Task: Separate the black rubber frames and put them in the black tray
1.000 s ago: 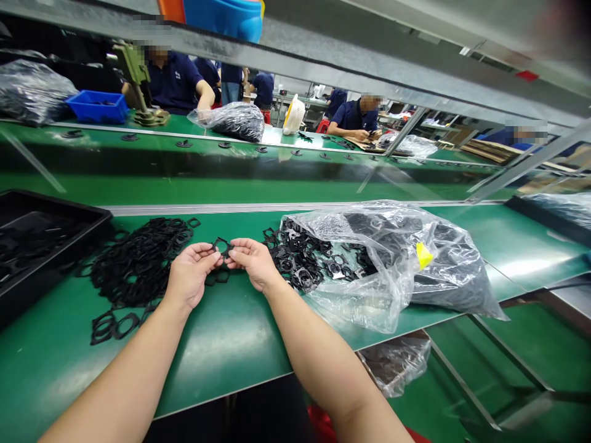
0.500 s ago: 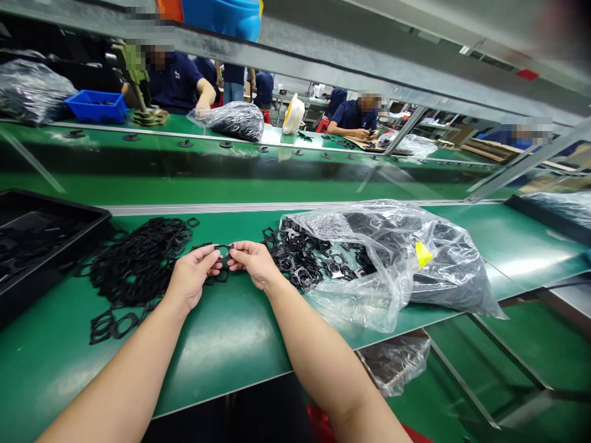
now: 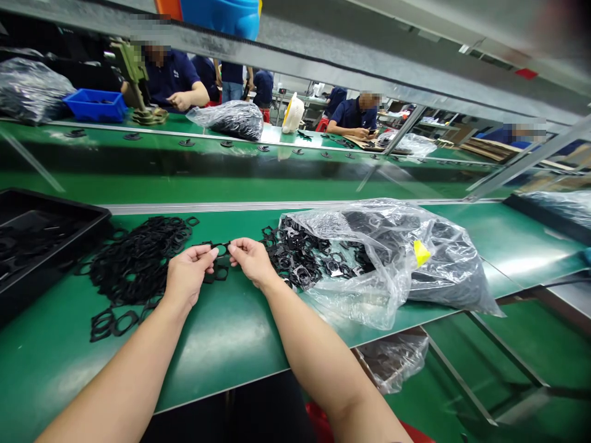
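Bench top: smooth, glossy green laminate, edged by a dull metal strip; on it, matt black rubbery gaskets, a crinkled, glossy clear plastic bag, and a black plastic tray.

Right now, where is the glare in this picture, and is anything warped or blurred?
In the head view, glare lies on the green workbench and the plastic bag; the wide lens bends the bench edges; the top right corner is blurred.

I counted one left hand, one right hand, one pinched black gasket, one black tray, one clear plastic bag and one blue crate.
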Tool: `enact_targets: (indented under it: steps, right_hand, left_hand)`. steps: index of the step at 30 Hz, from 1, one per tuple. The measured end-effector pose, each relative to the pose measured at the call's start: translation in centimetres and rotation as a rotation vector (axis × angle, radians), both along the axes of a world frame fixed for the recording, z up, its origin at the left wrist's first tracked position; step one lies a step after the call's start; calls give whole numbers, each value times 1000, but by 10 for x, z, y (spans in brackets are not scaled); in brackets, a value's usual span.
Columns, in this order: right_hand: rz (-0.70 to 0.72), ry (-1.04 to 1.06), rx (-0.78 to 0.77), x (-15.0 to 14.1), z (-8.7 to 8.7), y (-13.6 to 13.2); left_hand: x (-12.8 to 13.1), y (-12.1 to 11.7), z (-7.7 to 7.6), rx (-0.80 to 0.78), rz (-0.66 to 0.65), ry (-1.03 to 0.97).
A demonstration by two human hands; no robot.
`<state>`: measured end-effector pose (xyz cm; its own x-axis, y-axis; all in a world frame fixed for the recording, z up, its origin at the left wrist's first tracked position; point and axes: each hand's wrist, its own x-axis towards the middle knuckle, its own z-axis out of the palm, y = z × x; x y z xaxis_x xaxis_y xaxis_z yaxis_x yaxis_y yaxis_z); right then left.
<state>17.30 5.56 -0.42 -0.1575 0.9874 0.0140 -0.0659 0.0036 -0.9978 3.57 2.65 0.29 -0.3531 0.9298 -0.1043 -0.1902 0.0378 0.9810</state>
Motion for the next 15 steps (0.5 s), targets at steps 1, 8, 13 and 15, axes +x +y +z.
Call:
enact_targets:
  steps: [1,8,13,15]
  right_hand:
    - [-15,-33,23,0,0,0]
    - [164,-797,458,5,-3,-9]
    - [168,-948,416,0,-3,-13]
    - [141,-916,362,-1,-2,-13]
  left_hand:
    - [0,0,0,39,62,10]
    - [-15,-5,16,95,349,-54]
    - [-89,-1,47,106,531,123]
    - [-131,-1,60,72,643,252]
